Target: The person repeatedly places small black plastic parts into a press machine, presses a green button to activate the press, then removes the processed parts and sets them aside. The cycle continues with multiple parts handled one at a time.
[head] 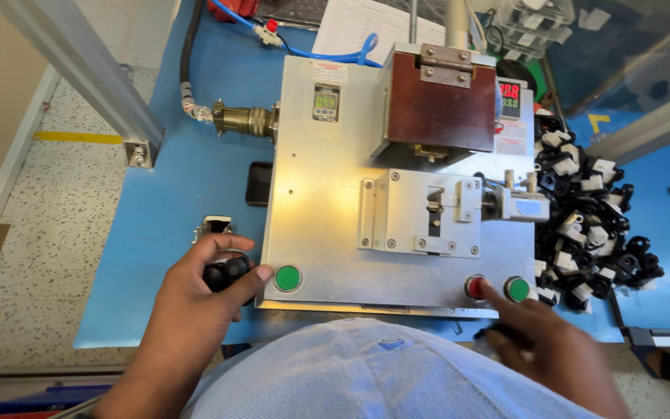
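My left hand (195, 299) grips small black parts (226, 273) at the lower left corner of a metal press fixture (327, 155), just left of a green button (288, 277). Over on the other side, my right hand (540, 341) reaches to the front right edge, with a fingertip touching the red button (474, 286); a second green button (517, 289) sits just right of it. A dark object seems tucked under that hand's fingers, too blurred to identify. The fixture's central nest (432, 213) sits under a brown block (442, 105).
A heap of black and white small parts (587, 209) lies right of the fixture on the blue table (195, 178). Two digital displays, a brass connector (246, 119), a blue hose and papers are at the back. An aluminium frame post (79, 70) stands left.
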